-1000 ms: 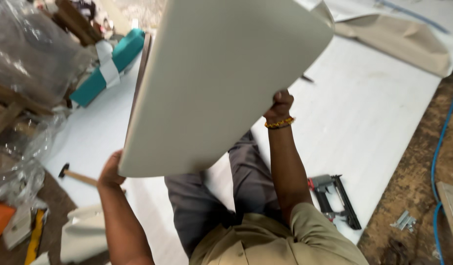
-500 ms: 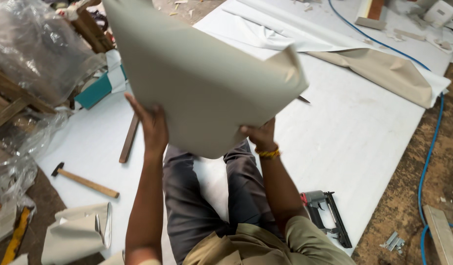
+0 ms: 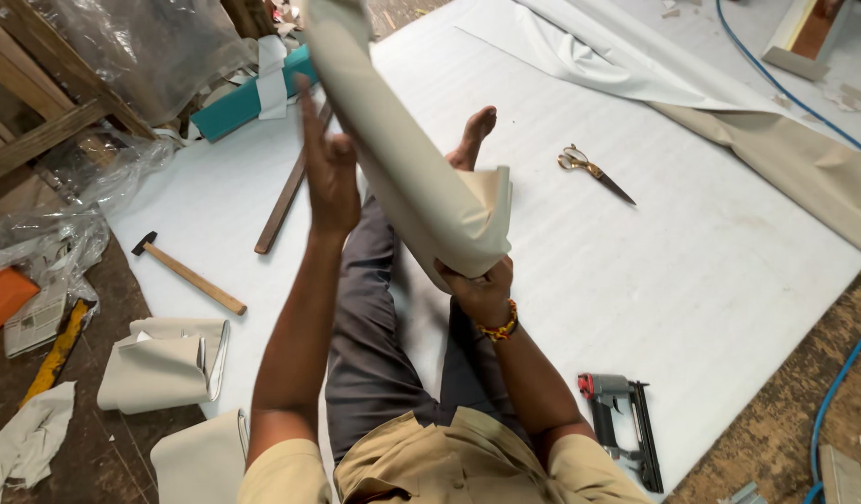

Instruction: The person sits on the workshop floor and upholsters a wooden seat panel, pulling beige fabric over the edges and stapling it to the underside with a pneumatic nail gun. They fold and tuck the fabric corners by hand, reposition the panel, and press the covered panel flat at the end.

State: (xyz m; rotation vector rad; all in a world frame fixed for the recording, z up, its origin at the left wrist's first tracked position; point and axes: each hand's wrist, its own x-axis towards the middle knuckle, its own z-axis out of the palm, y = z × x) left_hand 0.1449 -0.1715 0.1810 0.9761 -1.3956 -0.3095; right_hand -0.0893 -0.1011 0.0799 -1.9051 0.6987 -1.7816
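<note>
White floor sheet [image 3: 729, 280] spreads under the seated person. Beige leatherette sheet [image 3: 402, 159] stands raised, curling above the legs. Left hand [image 3: 328, 173] lies open, flat against its side; right hand [image 3: 477, 289] grips its lower folded corner. Hammer [image 3: 188, 273], scissors [image 3: 594, 173], nail gun [image 3: 626, 425] lie around.

beige sheet [image 3: 402, 177], teal box [image 3: 244, 98], gold-handled scissors [image 3: 594, 173], grey trousers [image 3: 374, 327], white floor covering [image 3: 692, 261].
</note>
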